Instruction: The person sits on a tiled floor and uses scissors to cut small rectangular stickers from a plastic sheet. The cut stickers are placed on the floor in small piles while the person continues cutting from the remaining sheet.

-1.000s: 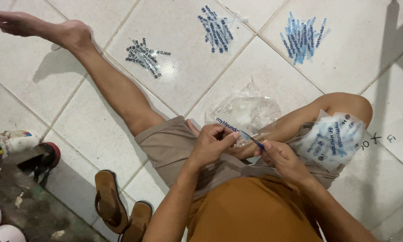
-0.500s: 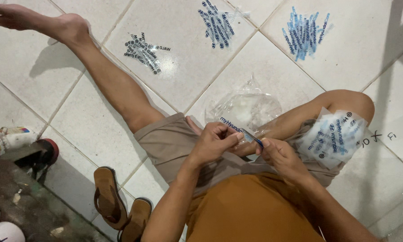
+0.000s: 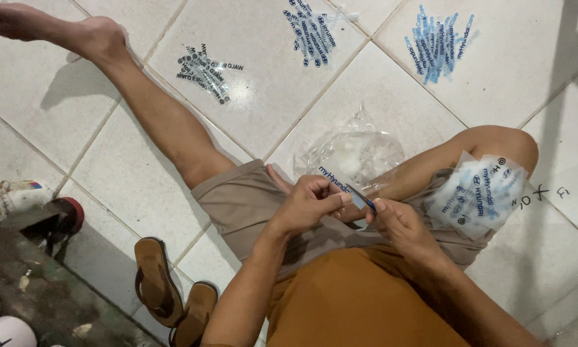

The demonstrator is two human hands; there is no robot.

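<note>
Nothing had shifted but the view, slightly. On the tiled floor [image 3: 141, 186] lay three sticker heaps [image 3: 437, 42], a clear bag [image 3: 360, 154] by the lap, sandals [image 3: 157, 283] near its lower edge. Left hand [image 3: 308, 205] and right hand [image 3: 398, 225] pinched a printed strip [image 3: 347, 186] above the lap.

Only 1 view was there, from a camera on the person's head. It looked steeply down, close over the left hand [image 3: 308, 205] and right hand [image 3: 401, 225] at the lap, and took in the white tiled floor [image 3: 109, 173] around the legs.
</note>
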